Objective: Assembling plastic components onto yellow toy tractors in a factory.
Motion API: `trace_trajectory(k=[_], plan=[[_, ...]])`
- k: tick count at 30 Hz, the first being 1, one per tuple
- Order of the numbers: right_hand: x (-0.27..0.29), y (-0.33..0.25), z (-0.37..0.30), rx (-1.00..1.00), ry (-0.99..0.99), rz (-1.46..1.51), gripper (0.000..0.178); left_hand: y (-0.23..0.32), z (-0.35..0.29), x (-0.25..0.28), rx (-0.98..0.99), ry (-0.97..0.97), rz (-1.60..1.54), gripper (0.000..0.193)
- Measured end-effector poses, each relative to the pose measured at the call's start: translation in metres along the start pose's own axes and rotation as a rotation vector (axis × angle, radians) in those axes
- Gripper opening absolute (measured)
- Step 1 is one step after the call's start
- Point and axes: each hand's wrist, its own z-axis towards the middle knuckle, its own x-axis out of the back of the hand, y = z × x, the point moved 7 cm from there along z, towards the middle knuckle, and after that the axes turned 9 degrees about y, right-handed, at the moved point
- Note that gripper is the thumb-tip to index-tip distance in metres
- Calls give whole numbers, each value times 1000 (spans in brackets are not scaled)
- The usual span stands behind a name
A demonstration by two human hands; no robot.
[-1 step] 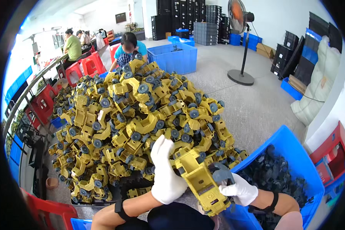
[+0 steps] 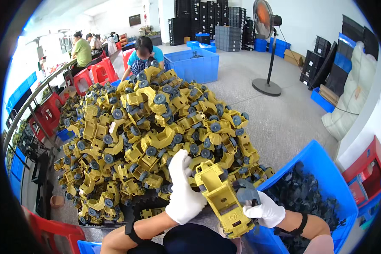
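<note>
A yellow toy truck body is tilted in front of me, its open bed facing up. My left hand, in a white glove, supports it from the left side. Its fingers point up, and its thumb is hidden behind the truck. At the truck's right side my right hand, also gloved, pinches a dark grey plastic part against or close beside the body. Whether the two pieces are joined, I cannot tell. Beyond my hands rises a large heap of similar yellow toy trucks with grey wheels.
To my right stands a blue bin of dark grey parts, near a red stool. Another person works behind the heap, by a blue crate. A standing fan is farther back. A red stool sits lower left.
The grey part in my right hand has turned slightly beside the truck. Both hands stay in nearly the same place; the whole view has shifted a little.
</note>
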Motion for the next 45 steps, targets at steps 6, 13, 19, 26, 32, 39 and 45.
trace_trajectory(k=[6, 13, 19, 26, 32, 39, 45], plan=[[3, -2, 11, 23, 78, -44, 76, -23, -31, -35, 850, -664, -1237, 89], [-13, 3, 17, 24, -25, 86, 47, -22, -34, -34, 993, -687, -1391, 94], [-17, -10, 16, 220, 150, -285, 52, -29, -23, -22, 960, -634, -1248, 99], [-25, -47, -14, 559, 297, -807, 58, -43, -18, -15, 774, -513, -912, 92], [-39, -51, -18, 549, 323, -822, 53, -40, -24, -20, 460, -598, -664, 88], [-60, -62, -25, 809, 325, -1007, 57, -49, -29, -25, 442, -645, -683, 97], [-56, -61, -32, 864, 381, -1020, 60, -38, -27, -25, 498, -639, -806, 95]])
